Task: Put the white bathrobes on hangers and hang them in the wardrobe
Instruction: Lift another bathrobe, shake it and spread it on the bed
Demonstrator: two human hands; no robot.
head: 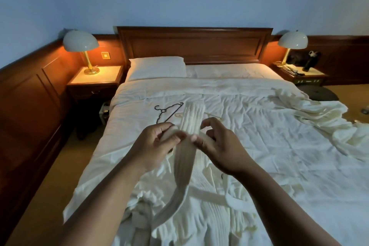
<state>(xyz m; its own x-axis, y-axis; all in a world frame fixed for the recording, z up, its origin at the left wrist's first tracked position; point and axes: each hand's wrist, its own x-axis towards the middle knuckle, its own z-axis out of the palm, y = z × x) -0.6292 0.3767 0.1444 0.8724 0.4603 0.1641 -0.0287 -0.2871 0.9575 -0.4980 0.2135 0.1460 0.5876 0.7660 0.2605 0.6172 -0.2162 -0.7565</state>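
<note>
A white bathrobe lies on the near part of the bed. Its cloth belt rises from the robe to my two hands. My left hand grips the belt, and my right hand pinches it beside the left. A folded ribbed part of the belt stands up between my hands. A black wire hanger lies on the bed just beyond my left hand. A pale hanger shows partly behind the belt. A second white bathrobe lies crumpled at the bed's right edge.
A wooden headboard and a pillow are at the far end. Nightstands with lit lamps stand at left and right. Wood panelling lines the left wall. No wardrobe is in view.
</note>
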